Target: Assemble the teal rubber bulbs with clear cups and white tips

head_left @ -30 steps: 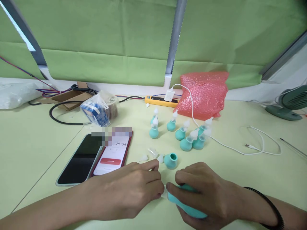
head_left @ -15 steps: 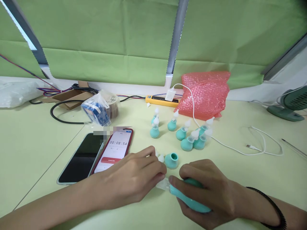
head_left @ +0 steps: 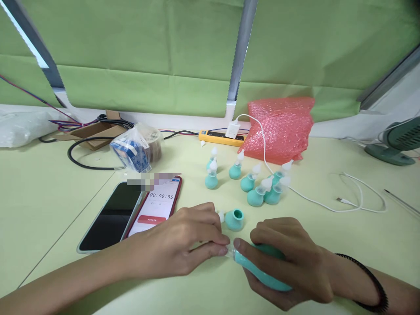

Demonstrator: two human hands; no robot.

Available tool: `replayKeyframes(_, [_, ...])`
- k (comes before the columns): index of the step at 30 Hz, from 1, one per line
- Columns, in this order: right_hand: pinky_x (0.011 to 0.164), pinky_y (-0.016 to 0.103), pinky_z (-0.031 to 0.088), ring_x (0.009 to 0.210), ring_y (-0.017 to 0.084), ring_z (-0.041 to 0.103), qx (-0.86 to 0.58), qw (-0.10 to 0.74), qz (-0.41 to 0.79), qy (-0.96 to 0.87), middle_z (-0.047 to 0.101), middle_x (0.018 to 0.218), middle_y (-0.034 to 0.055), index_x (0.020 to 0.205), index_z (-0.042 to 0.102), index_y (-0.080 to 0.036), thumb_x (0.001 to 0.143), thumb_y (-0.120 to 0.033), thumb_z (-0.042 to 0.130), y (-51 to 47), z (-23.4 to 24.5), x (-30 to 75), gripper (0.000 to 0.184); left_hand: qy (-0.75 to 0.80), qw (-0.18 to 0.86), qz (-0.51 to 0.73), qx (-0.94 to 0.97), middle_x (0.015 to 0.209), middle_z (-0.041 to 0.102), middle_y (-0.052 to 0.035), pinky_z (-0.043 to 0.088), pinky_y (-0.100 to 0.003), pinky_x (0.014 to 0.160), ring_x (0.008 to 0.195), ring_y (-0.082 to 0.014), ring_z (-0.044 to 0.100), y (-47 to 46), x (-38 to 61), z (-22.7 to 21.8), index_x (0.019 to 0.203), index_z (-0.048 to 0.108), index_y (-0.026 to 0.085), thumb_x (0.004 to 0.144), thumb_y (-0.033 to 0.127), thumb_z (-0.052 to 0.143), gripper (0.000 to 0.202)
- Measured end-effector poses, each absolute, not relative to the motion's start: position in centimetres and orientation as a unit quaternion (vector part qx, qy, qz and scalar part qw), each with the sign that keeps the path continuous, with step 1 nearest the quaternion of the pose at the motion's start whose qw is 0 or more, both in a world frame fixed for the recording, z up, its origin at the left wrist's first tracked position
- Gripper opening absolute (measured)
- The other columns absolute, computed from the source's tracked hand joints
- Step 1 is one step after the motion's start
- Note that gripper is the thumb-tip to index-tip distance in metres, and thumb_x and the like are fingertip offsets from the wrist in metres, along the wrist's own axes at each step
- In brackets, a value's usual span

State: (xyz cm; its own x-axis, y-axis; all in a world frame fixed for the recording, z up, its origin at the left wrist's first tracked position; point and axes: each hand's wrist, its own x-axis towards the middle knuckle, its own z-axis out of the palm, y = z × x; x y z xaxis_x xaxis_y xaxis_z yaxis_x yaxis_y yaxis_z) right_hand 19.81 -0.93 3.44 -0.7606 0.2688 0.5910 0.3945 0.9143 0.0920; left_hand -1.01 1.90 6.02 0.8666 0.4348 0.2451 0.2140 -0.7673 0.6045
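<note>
My right hand is wrapped round a teal rubber bulb held just above the table near the front edge. My left hand pinches a small clear tip at the bulb's open end; the two hands meet there. Just beyond the hands stands a teal bulb with no tip, with a loose clear tip beside it. Farther back stand several assembled teal bulbs with clear tips.
Two phones lie at the left: a dark one and a red-cased one showing a timer. A pink bubble-wrap bag, a yellow power strip, a white cable, a wrapped blue packet and a fan sit farther back.
My left hand picked a clear tip from the table and brought it to the bulb's mouth. My right hand shifted slightly right with the bulb. The timer advanced by one second.
</note>
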Motion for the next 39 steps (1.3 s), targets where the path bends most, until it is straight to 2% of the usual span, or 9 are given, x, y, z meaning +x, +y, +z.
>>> replayKeyframes(5, [0.037, 0.023, 0.028, 0.043, 0.008, 0.035, -0.193, 0.300, -0.105, -0.928, 0.043, 0.059, -0.0018, 0.092, 0.051, -0.011, 0.066, -0.016, 0.051, -1.1, 3.8, 19.9, 0.026, 0.131, 0.154, 0.250, 0.947, 0.065, 0.053, -0.0070, 0.036, -0.026, 0.053, 0.064, -0.0141, 0.038, 1.5, -1.2, 5.8, 0.087, 0.061, 0.007, 0.082, 0.006, 0.043, 0.019])
replayKeyframes(10, [0.041, 0.022, 0.034, 0.048, 0.009, 0.040, -0.218, 0.293, -0.100, -0.925, 0.046, 0.060, -0.0007, 0.093, 0.051, -0.012, 0.069, -0.015, 0.051, -1.3, 4.5, 20.1, 0.024, 0.144, 0.177, 0.300, 0.926, 0.070, 0.056, -0.0059, 0.040, -0.026, 0.059, 0.066, -0.0126, 0.043, 1.5, -1.2, 6.0, 0.085, 0.058, 0.011, 0.078, 0.005, 0.051, 0.012])
replayKeyframes(14, [0.041, 0.023, 0.032, 0.048, 0.009, 0.038, -0.209, 0.291, -0.107, -0.928, 0.047, 0.061, -0.0004, 0.093, 0.050, -0.011, 0.069, -0.015, 0.050, -1.2, 4.4, 20.1, 0.024, 0.150, 0.130, 0.268, 0.943, 0.074, 0.054, -0.0061, 0.038, -0.025, 0.057, 0.067, -0.0129, 0.041, 1.4, -1.3, 6.2, 0.082, 0.059, 0.012, 0.078, 0.007, 0.051, 0.010])
replayKeyframes(19, [0.039, 0.024, 0.026, 0.045, 0.009, 0.031, -0.184, 0.285, -0.105, -0.935, 0.045, 0.061, -0.0002, 0.093, 0.051, -0.010, 0.068, -0.016, 0.049, -1.1, 3.8, 19.9, 0.026, 0.148, 0.063, 0.168, 0.973, 0.072, 0.051, -0.0056, 0.034, -0.025, 0.050, 0.068, -0.0158, 0.038, 0.8, -1.6, 6.1, 0.078, 0.055, 0.013, 0.083, 0.005, 0.034, 0.023])
replayKeyframes(24, [0.039, 0.024, 0.024, 0.044, 0.009, 0.031, -0.177, 0.273, -0.099, -0.940, 0.045, 0.062, -0.0005, 0.091, 0.052, -0.011, 0.068, -0.017, 0.047, -1.2, 3.5, 19.9, 0.024, 0.146, 0.046, 0.089, 0.984, 0.079, 0.048, -0.0072, 0.035, -0.027, 0.055, 0.073, -0.0177, 0.037, 0.7, -1.5, 5.9, 0.077, 0.048, 0.012, 0.084, 0.006, 0.035, 0.016])
replayKeyframes(27, [0.041, 0.024, 0.024, 0.046, 0.010, 0.031, -0.174, 0.256, -0.090, -0.947, 0.045, 0.062, -0.0006, 0.091, 0.052, -0.012, 0.069, -0.018, 0.047, -1.2, 3.6, 19.9, 0.024, 0.171, 0.117, 0.054, 0.977, 0.081, 0.048, -0.0070, 0.037, -0.028, 0.062, 0.076, -0.0175, 0.037, 0.9, -1.4, 6.2, 0.081, 0.045, 0.013, 0.087, 0.010, 0.029, 0.018])
replayKeyframes(36, [0.043, 0.026, 0.021, 0.049, 0.011, 0.030, -0.164, 0.153, -0.021, -0.974, 0.045, 0.067, -0.0001, 0.095, 0.052, -0.013, 0.073, -0.018, 0.045, -1.6, 4.8, 20.2, 0.024, 0.212, 0.628, 0.023, 0.749, 0.076, 0.041, 0.0008, 0.040, -0.021, 0.061, 0.066, -0.0094, 0.041, 3.0, -1.4, 6.1, 0.080, 0.041, 0.017, 0.087, 0.024, 0.033, 0.013])
replayKeyframes(38, [0.044, 0.027, 0.022, 0.049, 0.011, 0.031, -0.164, 0.087, 0.000, -0.983, 0.046, 0.070, -0.0002, 0.093, 0.052, -0.015, 0.074, -0.018, 0.044, -1.7, 4.7, 20.2, 0.021, 0.217, 0.664, 0.075, 0.711, 0.075, 0.039, 0.0010, 0.042, -0.021, 0.060, 0.064, -0.0089, 0.041, 3.6, -1.4, 5.8, 0.079, 0.041, 0.017, 0.086, 0.025, 0.032, 0.014])
replayKeyframes(39, [0.044, 0.027, 0.021, 0.049, 0.011, 0.031, -0.165, 0.056, 0.009, -0.985, 0.046, 0.071, -0.0002, 0.090, 0.052, -0.016, 0.074, -0.018, 0.044, -1.8, 4.6, 20.1, 0.018, 0.241, 0.637, 0.107, 0.724, 0.075, 0.040, 0.0008, 0.042, -0.022, 0.060, 0.065, -0.0092, 0.041, 3.8, -1.4, 5.6, 0.079, 0.042, 0.017, 0.086, 0.025, 0.032, 0.015])
